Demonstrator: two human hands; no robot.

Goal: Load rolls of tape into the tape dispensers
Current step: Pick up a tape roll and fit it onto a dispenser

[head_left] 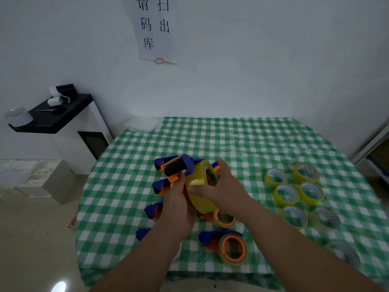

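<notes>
Left hand point(179, 207) grips the handle end of a blue-and-orange tape dispenser point(179, 166), lifted above the bench point(242, 140); black roller end points up and away. Right hand point(223, 188) wraps a yellowish tape roll point(201, 180), thumb across the roll's outer face, fingers curled round the far rim. Roll sits against the dispenser's side, about where the orange hub would be; hub itself hidden behind roll and fingers, so can't tell whether it is seated or only lined up.

Step in hand, by my read: mounting the roll on this dispenser's hub. Next move likely calls for pushing the roll square onto the hub till it bottoms, left hand holding the body steady, then finding the tape's free end and threading it past the roller toward the blade. Free end not visible here.

Below the hands: two dispensers already carrying rolls, nearer loaded dispenser point(227, 245) and second loaded dispenser point(223, 218) just behind it. To the left, a column of more blue dispensers point(156, 185), partly hidden by the left forearm; loaded or not, unclear.

To the right on the bench, well apart from the hands: a cluster of spare yellow rolls point(294, 190) lying flat, plus paler rolls point(327, 218) nearer the bench edge. Green-and-white checked cloth covers the bench. So task partway, several rolls left.
</notes>
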